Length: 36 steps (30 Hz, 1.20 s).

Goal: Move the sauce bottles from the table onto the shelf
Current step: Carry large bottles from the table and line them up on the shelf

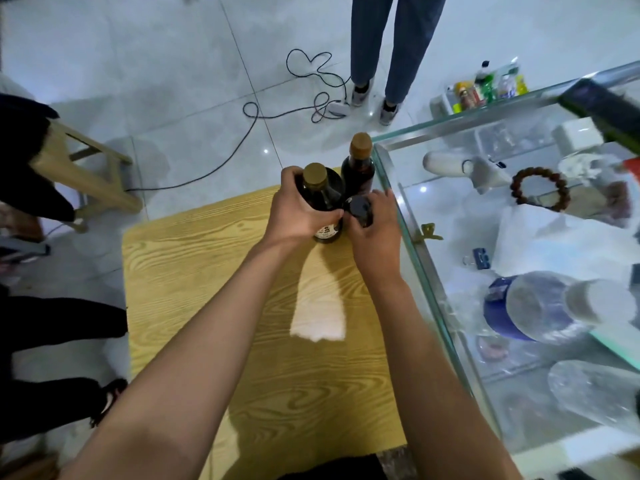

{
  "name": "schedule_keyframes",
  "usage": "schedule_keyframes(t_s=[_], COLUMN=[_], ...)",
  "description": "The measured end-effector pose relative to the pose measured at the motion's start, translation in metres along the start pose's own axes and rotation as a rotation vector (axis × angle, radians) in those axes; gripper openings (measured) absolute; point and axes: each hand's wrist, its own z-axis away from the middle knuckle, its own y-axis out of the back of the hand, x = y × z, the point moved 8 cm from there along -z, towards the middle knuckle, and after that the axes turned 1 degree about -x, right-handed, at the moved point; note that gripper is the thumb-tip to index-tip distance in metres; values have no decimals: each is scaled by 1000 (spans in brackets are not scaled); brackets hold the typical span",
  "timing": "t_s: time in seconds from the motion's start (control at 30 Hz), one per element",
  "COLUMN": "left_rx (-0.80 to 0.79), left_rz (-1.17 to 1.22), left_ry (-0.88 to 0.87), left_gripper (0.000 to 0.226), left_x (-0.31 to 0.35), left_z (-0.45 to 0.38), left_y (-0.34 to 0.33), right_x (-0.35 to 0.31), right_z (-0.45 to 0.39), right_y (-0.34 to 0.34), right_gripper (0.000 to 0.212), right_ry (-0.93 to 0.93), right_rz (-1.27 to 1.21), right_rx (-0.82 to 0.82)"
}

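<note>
Your left hand has its fingers curled around the dark bottle with the olive cap, gripping its body just under the neck. Your right hand wraps its fingers around the small bottle with the black cap, which touches the first bottle. Both stand upright at the far edge of the wooden table. A third dark bottle with a brown cap stands just behind them, untouched, near the corner of the glass shelf. The shelf is on your right, beside the table, and carries a bead bracelet and a clear plastic water bottle. On the tiled floor beyond lies a black cable
</note>
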Motion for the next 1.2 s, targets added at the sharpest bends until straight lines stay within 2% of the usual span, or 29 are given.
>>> schedule_keyframes(t_s=[0.1, 0.23, 0.33, 0.63, 0.83, 0.93, 1.07, 1.2], left_rx=[33, 79, 55, 15, -87, -172, -299, -411], left_rz=[-10, 14, 44, 278, 331, 321, 283, 227], left_ry=[9, 43, 53, -96, -322, -405, -508, -628], left_gripper=[82, 87, 88, 78, 69, 68, 63, 72], left_x=[-1, -13, -21, -10, 25, 49, 90, 143], left_z=[16, 52, 84, 204, 299, 351, 423, 495], left_y=[5, 15, 24, 77, 98, 91, 58, 8], right_x=[1, -1, -5, -62, -102, -113, -111, -92], right_z=[13, 33, 54, 186, 308, 366, 450, 525], right_y=[3, 15, 26, 75, 131, 163, 224, 299], right_gripper=[33, 23, 18, 18, 16, 24, 17, 20], right_ry=[-33, -85, -100, -1, 88, 94, 69, 24], right_rz=[-111, -200, -212, -281, -306, -330, -337, -339], right_rx=[-66, -72, -60, -56, 82, 145, 297, 465])
